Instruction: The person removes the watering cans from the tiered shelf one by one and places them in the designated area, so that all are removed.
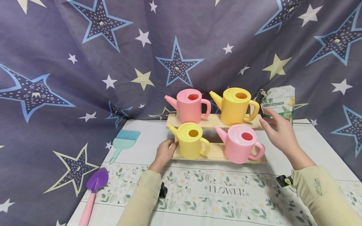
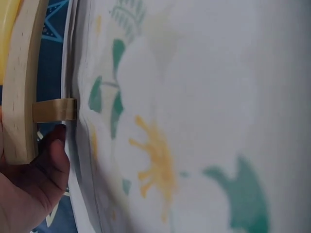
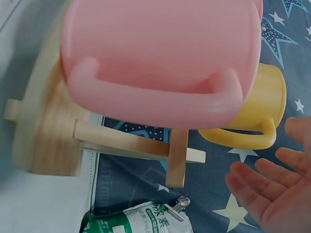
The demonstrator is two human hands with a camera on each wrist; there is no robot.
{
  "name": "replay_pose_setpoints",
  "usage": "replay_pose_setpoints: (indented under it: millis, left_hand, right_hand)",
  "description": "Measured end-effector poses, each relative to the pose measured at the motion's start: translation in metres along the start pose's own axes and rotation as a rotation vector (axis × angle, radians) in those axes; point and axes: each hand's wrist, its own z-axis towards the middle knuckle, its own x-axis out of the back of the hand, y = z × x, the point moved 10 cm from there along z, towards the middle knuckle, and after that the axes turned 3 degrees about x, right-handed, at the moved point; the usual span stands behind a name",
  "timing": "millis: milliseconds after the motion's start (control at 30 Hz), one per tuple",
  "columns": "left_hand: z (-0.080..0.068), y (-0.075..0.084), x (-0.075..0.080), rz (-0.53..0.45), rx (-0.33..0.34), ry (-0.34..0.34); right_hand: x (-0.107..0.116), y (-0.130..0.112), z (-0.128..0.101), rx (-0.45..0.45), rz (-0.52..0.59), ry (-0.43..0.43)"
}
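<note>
A two-tier wooden stand (image 1: 216, 148) carries toy watering cans. On its upper board stand a pink watering can (image 1: 189, 108) and an orange-yellow watering can (image 1: 234, 108). Below them are a yellow watering can (image 1: 190, 142) and a light pink watering can (image 1: 238, 146). My left hand (image 1: 165, 153) grips the left end of the lower board; in the left wrist view its fingers (image 2: 58, 162) curl beneath the wood. Beside the upper board's right end, my right hand (image 1: 280, 131) is spread and holds nothing. The right wrist view shows its fingers apart from the yellow can's handle (image 3: 248, 141).
A white bag with a metal clip (image 1: 280, 99) stands behind the right hand. Farther left lie a teal brush (image 1: 124, 142) and a purple trowel with a pink handle (image 1: 97, 180). A floral cloth (image 1: 198, 194) covers the table before a starry curtain (image 1: 158, 28).
</note>
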Motion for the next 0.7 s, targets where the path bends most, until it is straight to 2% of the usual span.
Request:
replay_pose_setpoints:
  millis: [133,367,700]
  left_hand:
    - [0.001,-0.001,0.0,-0.009,-0.004,0.007]
    - [0.0,0.001,0.001,-0.028,-0.021,0.008]
    - [0.0,0.0,-0.002,-0.013,-0.008,0.001]
  right_hand:
    - [-0.001,0.002,0.011,-0.034,0.014,0.027]
    - [-0.01,0.01,0.025,-0.123,0.038,0.013]
    - [-0.024,0.027,0.031,-0.231,0.043,0.004]
